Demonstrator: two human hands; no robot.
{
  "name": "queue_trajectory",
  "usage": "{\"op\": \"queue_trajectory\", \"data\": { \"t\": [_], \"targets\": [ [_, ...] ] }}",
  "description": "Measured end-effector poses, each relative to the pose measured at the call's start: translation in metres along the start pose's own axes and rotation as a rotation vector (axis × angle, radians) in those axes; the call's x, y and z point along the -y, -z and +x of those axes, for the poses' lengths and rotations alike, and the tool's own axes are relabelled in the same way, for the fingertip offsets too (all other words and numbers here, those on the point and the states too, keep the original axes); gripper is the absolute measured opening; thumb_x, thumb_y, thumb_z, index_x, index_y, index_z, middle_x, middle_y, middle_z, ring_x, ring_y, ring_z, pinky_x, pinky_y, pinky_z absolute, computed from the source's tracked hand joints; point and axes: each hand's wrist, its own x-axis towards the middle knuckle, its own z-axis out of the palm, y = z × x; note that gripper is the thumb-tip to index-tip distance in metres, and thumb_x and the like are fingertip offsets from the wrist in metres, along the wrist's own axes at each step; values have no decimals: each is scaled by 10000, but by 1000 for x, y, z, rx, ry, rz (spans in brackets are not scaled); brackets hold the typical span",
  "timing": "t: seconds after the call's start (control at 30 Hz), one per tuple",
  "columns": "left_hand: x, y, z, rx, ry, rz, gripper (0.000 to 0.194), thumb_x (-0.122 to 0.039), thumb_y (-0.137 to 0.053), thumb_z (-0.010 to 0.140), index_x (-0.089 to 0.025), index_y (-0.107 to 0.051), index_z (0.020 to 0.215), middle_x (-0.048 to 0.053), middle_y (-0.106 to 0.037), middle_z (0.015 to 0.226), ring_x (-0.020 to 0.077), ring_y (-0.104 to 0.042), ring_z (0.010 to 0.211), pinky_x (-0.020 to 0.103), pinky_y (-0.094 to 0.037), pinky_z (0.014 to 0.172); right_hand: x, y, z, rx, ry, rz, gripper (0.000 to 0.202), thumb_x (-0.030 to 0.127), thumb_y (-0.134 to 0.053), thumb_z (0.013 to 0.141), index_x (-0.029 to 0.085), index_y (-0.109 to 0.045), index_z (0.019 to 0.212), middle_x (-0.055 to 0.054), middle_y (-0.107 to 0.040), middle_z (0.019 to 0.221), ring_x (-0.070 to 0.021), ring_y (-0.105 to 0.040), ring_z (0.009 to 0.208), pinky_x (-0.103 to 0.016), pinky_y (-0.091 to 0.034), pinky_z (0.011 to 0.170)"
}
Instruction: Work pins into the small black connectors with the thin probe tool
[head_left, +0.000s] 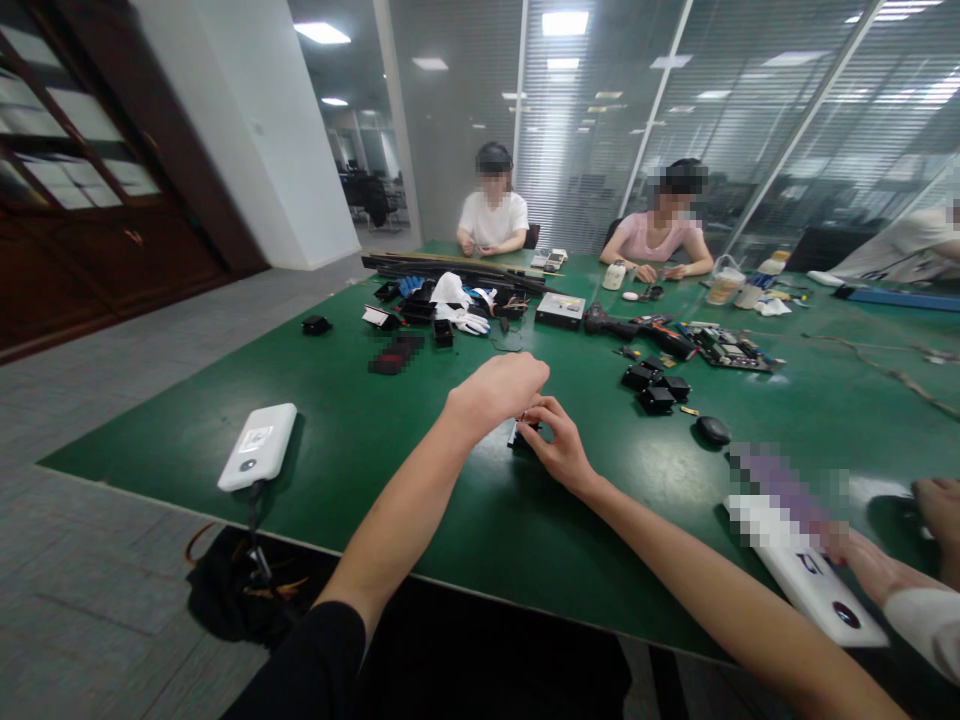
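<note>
A small black part with a pale, shiny edge (515,436) rests on or just above the green table, close in front of me. My right hand (559,445) holds it at its right side, thumb and fingers closed around it. Above and partly over it, my left hand (506,388) is bent at the wrist with its fingers curled down toward the part. Those left fingertips are mostly hidden, so what they pinch does not show. Right of my hands sits a group of small black boxes (658,398), with a black computer mouse (712,431) beyond them.
A white power bank (259,447) with a cable lies left on the green table (360,440). Gloves (457,300), black bins, a metal drive (561,309), a power drill (637,326) and a circuit board (731,348) stand farther back. Co-workers sit opposite; another person's hand (862,560) is at right.
</note>
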Motion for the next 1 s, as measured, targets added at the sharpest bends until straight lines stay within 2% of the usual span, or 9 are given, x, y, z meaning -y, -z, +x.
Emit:
{"op": "queue_trajectory", "data": {
  "t": [0.2, 0.43, 0.53, 0.67, 0.77, 1.0],
  "targets": [
    [-2, 2, -1, -20, -10, -1, 244, -330, -568, 961, -139, -715, 998, 126, -727, 939, 233, -688, 861, 290, -459, 689, -3, 0, 1, -32, -3, -24, 63, 287, -691, 927, 243, -696, 883, -61, -623, 1075, -229, -621, 996, -400, -528, 903],
    [-3, 2, -2, -7, 1, 22, 216, -301, -581, 941, -147, -717, 1010, 122, -727, 958, 228, -689, 875, 284, -464, 701, 1, -1, 1, 10, 28, 12, 117, 275, -617, 975, 262, -733, 977, -76, -621, 1104, -236, -625, 1037, -413, -527, 935],
    [-1, -1, -1, -9, -8, 20, 224, -300, -570, 949, -146, -719, 1016, 125, -726, 962, 233, -689, 877, 292, -465, 707, 0, -1, 0, 3, 23, 2, 101, 283, -640, 961, 260, -717, 1022, -77, -615, 1128, -231, -624, 1024, -407, -532, 923],
    [1, -2, 1, -14, -19, 3, 249, -325, -548, 965, -147, -718, 1002, 124, -722, 937, 233, -685, 849, 297, -457, 687, -5, 0, 0, -31, -4, -23, 61, 300, -708, 915, 248, -691, 941, -66, -614, 1095, -217, -619, 952, -384, -539, 861],
    [-1, -1, 0, -28, -19, 4, 231, -316, -559, 953, -146, -713, 982, 119, -720, 926, 232, -685, 839, 292, -447, 667, -5, 0, 1, -33, 5, -24, 63, 285, -687, 931, 243, -684, 885, -66, -615, 1093, -232, -615, 1011, -401, -523, 905],
    [-3, 1, 0, -6, -14, 5, 206, -290, -585, 931, -149, -710, 1014, 124, -727, 965, 228, -684, 879, 286, -467, 713, 1, -1, 0, 25, 31, 3, 140, 258, -587, 994, 259, -727, 1003, -82, -603, 1140, -235, -615, 1059, -415, -514, 956]
  ]
}}
